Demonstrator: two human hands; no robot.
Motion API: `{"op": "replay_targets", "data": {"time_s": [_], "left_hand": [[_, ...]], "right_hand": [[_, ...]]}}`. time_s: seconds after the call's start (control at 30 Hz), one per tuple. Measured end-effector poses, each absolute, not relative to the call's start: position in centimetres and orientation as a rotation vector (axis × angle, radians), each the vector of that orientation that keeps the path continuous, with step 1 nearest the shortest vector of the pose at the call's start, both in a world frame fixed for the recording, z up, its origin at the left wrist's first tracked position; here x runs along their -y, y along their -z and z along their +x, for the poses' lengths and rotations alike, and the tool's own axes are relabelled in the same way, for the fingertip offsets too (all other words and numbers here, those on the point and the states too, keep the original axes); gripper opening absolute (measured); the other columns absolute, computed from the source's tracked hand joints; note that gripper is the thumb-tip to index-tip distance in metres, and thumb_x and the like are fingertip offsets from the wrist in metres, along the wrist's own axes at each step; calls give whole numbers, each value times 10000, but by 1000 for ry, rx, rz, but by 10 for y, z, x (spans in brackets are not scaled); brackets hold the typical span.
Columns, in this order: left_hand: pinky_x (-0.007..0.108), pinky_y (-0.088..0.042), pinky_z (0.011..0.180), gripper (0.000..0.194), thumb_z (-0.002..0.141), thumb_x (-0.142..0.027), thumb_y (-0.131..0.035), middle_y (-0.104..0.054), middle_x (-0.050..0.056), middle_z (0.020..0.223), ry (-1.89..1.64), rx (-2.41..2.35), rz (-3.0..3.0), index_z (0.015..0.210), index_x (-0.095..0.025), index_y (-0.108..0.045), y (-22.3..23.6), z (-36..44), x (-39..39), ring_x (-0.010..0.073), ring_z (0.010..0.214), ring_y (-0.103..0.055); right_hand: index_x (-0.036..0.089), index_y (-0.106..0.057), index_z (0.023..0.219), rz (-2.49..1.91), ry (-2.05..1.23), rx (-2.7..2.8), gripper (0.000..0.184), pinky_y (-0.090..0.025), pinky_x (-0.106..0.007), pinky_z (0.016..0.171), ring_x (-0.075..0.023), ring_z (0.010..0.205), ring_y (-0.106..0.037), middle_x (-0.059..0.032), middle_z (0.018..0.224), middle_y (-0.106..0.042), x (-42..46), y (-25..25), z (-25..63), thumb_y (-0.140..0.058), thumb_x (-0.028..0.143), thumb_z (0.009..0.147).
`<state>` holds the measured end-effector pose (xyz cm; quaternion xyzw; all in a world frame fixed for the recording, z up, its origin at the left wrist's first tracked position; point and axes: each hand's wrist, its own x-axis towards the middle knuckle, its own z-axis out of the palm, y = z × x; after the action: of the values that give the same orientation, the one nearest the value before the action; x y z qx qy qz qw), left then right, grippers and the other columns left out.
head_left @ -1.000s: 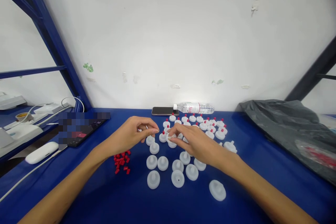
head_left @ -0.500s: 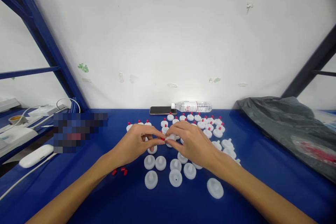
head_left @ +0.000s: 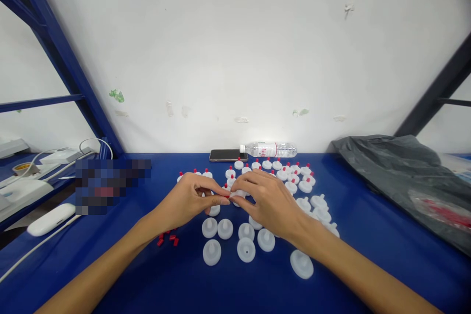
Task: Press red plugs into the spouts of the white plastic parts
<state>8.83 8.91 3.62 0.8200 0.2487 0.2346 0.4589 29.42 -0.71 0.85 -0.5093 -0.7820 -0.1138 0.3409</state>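
My left hand (head_left: 196, 194) pinches a small red cap (head_left: 227, 196) between thumb and fingertips. Meeting it at mid-table, my right hand (head_left: 267, 198) grips a white plastic lid (head_left: 239, 193), mostly hidden by the fingers. The cap touches the lid's side that faces left. In front of the hands lie several white lids without caps (head_left: 212, 252), each with a stubby spout. Behind them stand several white lids with red caps (head_left: 267, 163). Loose red caps (head_left: 172, 238) lie below my left wrist, partly covered by it.
A black phone (head_left: 228, 155) and a clear water bottle (head_left: 270, 149) lie along the wall. A grey plastic bag (head_left: 386, 176) covers the right side, with a clear bag of red pieces (head_left: 447, 211) on it. A white device (head_left: 51, 219) and cables are at left.
My hands were apart a second ago; they have come together, bringing the red cap against the white lid. Over the last half second both have shifted only slightly.
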Motion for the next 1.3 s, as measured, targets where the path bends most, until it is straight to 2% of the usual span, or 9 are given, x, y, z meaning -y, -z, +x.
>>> {"op": "replay_targets", "data": {"time_s": [0.37, 0.47, 0.53, 0.67, 0.73, 0.83, 0.93, 1.13, 1.3], "left_hand": [[213, -447, 471, 190, 833, -352, -825, -769, 25, 773, -561, -611, 1992, 895, -178, -869, -33, 89, -91, 85, 470, -591], [204, -406, 456, 185, 820, -347, -847, -730, 3, 688, -544, -640, 2006, 876, -171, -849, -32, 90, -91, 78, 448, -558], [190, -368, 457, 211, 784, -331, -886, -729, -9, 739, -562, -660, 2012, 910, -176, -819, -34, 90, -90, 62, 475, -525], [186, -378, 488, 649, 711, -353, -954, -732, -11, 978, -562, -676, 2003, 1295, -248, -694, -38, 85, -91, 46, 535, -474], [204, -439, 534, 768, 738, -368, -940, -742, 19, 1074, -469, -595, 1954, 1429, -273, -619, -39, 82, -92, 71, 599, -547], [219, -479, 603, 580, 799, -343, -893, -771, 67, 1126, -322, -406, 1856, 1337, -222, -713, -40, 81, -92, 137, 774, -658], [198, -424, 553, 398, 800, -305, -885, -802, 61, 946, -285, -355, 1817, 1160, -158, -800, -38, 82, -90, 115, 684, -636], [199, -492, 608, 309, 770, -229, -884, -810, 55, 881, -341, -335, 1746, 1056, -134, -817, -34, 84, -86, 159, 759, -709], [160, -459, 557, 217, 738, -155, -872, -809, 35, 854, -390, -321, 1717, 945, -126, -817, -34, 85, -83, 123, 698, -684]], "right_hand": [[194, -750, 969, -1293, 367, 2011, 26, -519, -379, 826, -210, 864, -702, -21, 962, -790, 8, -7, 290, -760, 177, 953], [191, -746, 974, -1239, 390, 2033, 41, -511, -371, 836, -201, 869, -699, -18, 962, -788, 6, -5, 292, -762, 164, 948], [183, -743, 973, -1196, 414, 2045, 26, -502, -371, 840, -201, 876, -699, -25, 974, -790, 5, -4, 295, -757, 168, 957], [189, -740, 997, -1047, 483, 2068, 27, -480, -363, 854, -191, 913, -684, -23, 1057, -805, 6, -6, 296, -716, 200, 1003], [194, -735, 1023, -963, 525, 2064, 44, -472, -351, 837, -176, 895, -657, -12, 1098, -813, 8, -10, 293, -691, 202, 1023], [190, -722, 1021, -840, 595, 2035, 63, -480, -339, 814, -160, 831, -604, 12, 1088, -826, 12, -15, 286, -668, 156, 1029], [194, -716, 1024, -805, 635, 2036, 75, -495, -331, 823, -151, 803, -590, 29, 1070, -833, 14, -17, 282, -679, 129, 1016], [200, -718, 1034, -820, 680, 2055, 197, -494, -328, 812, -148, 838, -597, 42, 1076, -834, 14, -15, 284, -657, 23, 974], [183, -703, 1007, -800, 745, 2063, 195, -484, -323, 815, -143, 840, -574, 37, 1090, -826, 14, -15, 283, -654, -1, 967]]}}
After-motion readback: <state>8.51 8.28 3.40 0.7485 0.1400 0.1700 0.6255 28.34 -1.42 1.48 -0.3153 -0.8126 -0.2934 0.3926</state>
